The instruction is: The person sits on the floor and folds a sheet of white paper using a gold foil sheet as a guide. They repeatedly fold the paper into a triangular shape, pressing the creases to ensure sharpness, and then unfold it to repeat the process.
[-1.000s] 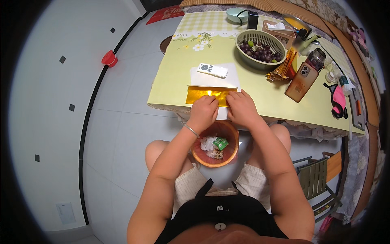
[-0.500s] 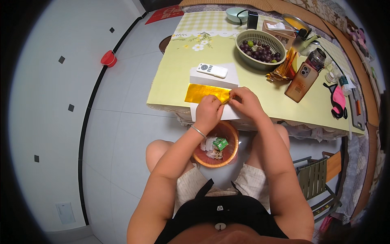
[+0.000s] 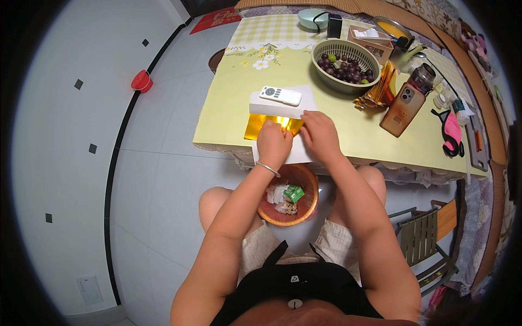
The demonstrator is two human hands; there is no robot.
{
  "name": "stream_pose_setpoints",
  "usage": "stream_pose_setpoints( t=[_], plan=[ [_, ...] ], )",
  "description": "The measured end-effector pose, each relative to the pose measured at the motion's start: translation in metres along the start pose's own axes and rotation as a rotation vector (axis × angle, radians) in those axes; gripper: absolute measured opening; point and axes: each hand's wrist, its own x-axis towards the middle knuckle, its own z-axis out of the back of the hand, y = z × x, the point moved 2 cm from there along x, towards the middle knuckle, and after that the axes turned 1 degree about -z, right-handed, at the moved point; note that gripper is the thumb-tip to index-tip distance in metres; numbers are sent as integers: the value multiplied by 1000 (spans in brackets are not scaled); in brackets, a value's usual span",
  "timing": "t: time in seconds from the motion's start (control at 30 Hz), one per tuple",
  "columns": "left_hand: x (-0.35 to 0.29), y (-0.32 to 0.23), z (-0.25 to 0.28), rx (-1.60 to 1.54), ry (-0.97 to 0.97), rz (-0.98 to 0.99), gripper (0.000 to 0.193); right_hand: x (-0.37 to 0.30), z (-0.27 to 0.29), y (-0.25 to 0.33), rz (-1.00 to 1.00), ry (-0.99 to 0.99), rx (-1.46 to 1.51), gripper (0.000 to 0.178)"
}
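A shiny gold foil sheet (image 3: 254, 126) lies near the table's front edge, on top of white paper (image 3: 304, 156). My left hand (image 3: 274, 143) is closed, its curled fingers pressing down on the middle of the foil and covering part of it. At the foil's right end my right hand (image 3: 322, 137) lies fairly flat, with fingers stretched toward the white paper's edge. Just beyond the foil, a white remote control (image 3: 280, 95) rests on the far part of the white paper.
A colander (image 3: 346, 87) of grapes stands farther back, beside folded gold foil pieces (image 3: 375, 96). A phone (image 3: 403, 110) leans near a dark-topped jar (image 3: 422, 77); a pink eye mask (image 3: 451, 130) lies right. Below the edge sits an orange waste bin (image 3: 287, 221). A folding chair (image 3: 421, 239) stands right.
My right hand has let go of its pinch on the foil's right end and flattened out. The left hand has shifted up onto the foil, fingers curled. The view has moved slightly.
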Motion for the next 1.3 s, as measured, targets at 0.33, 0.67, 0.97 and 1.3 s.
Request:
stream_pose_setpoints(
  t=[0.33,0.67,0.97,1.3],
  plan=[
    [3,-3,0,-27,-14,40,27,-22,-17,9,122,413,-91,83],
    [3,-1,1,-19,5,65,27,-22,-19,11,116,452,-129,93],
    [-3,-3,12,31,35,21,25,-20,-16,13,113,504,-132,94],
    [-10,26,70,-41,168,-384,24,-16,2,12,182,561,39,63]
  ],
)
